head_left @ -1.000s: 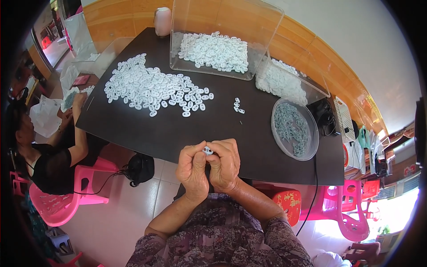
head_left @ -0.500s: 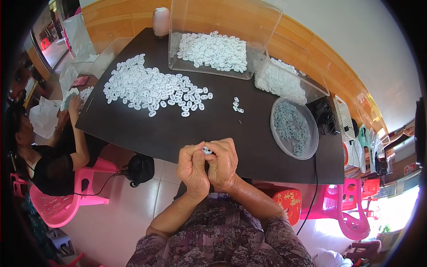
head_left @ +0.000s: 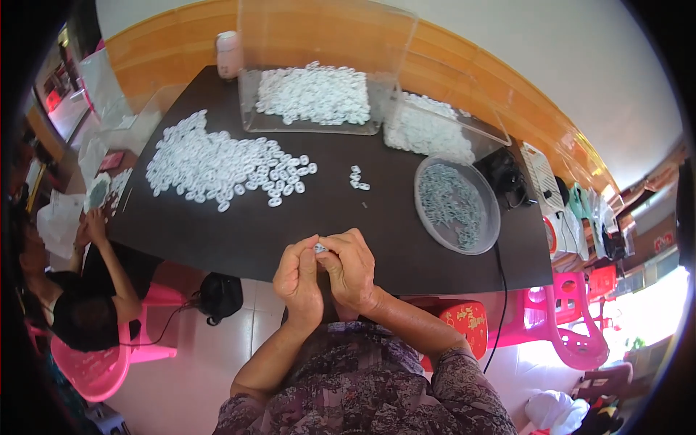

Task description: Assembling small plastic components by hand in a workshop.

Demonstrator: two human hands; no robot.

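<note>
I see left hand [head_left: 298, 279] and right hand [head_left: 351, 267] pinched nearly closed on one small white piece [head_left: 320, 248] between their tips; uneven squeeze could, I'd guess, pop it onto the dark table [head_left: 312, 212] beyond the grip.

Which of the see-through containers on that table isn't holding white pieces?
The round tub: it holds grey-green bits, while the large box and the smaller box hold white pieces.
</note>
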